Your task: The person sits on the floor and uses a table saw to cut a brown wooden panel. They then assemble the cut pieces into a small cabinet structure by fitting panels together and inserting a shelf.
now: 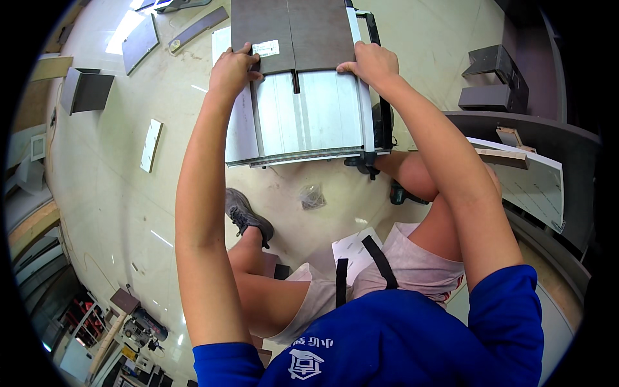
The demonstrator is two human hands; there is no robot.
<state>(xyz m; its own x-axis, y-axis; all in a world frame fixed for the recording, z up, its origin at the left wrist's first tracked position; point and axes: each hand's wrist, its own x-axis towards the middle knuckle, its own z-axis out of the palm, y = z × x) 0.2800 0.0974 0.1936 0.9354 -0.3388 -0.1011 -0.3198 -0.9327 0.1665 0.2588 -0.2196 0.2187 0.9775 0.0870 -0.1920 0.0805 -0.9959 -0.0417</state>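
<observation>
Two hands: my left hand (233,72) is half curled, holding the near left corner of the brown panel (322,32); my right hand (376,63), also half curled, holds its near right corner.
Panel place: flat on the far part of the silver surface (316,119).
Sticker (265,48): white, beside my left fingers.
Floor (193,174): clear bag (312,197) near, white strip (151,145) left.

This looks like a woodworking workshop, or a room used as one. A slotted saw table (322,122) stands on the pale floor (116,200), bearing a brown board (322,32). Loose pieces, among them a white strip (151,145) and a grey panel (140,45), lie scattered about, and tools (151,326) crowd the lower left.
</observation>
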